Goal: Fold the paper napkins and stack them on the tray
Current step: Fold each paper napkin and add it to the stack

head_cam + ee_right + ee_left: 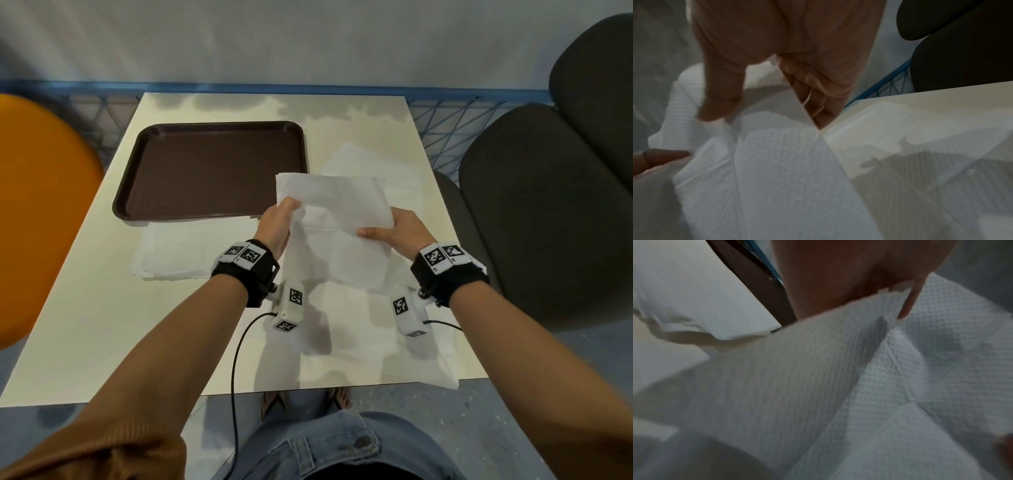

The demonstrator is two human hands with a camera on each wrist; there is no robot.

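A white paper napkin (337, 233) hangs in the air above the table, held by both hands. My left hand (279, 224) grips its left edge, and my right hand (394, 233) pinches its right edge with the thumb on top. The left wrist view shows the embossed napkin (818, 378) under my left hand (859, 277). The right wrist view shows the napkin (777, 170) pinched between thumb and fingers (813, 91) of my right hand. A brown tray (212, 171) lies bare at the back left of the table.
More white napkins lie flat on the white table (85, 325): a pile (191, 251) in front of the tray, some (370, 161) to the tray's right, others (376, 353) near the front edge. An orange chair (37, 212) stands left, dark chairs (548, 212) right.
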